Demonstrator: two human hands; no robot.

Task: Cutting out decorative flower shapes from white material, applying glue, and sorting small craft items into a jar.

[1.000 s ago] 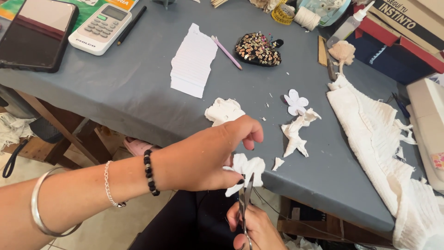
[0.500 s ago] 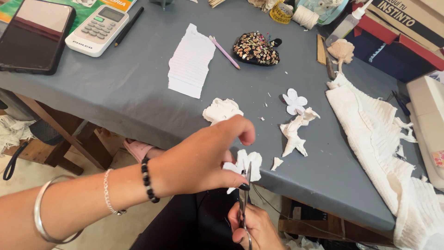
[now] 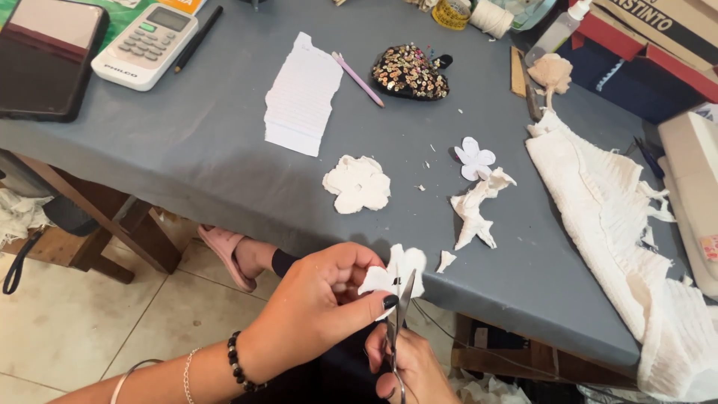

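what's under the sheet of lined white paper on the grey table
Only the grey tablecloth shows around the lined paper; a pink pencil lies beside it. Anything beneath is covered.

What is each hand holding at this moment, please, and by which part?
The left hand pinches the white fabric flower by its left edge; the right hand holds the scissors by the handles.

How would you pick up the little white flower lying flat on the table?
Come from above and pinch one petal edge of the small white fabric flower. It lies flat on the grey table, so only its thin rim lifts; the right side faces bare cloth.
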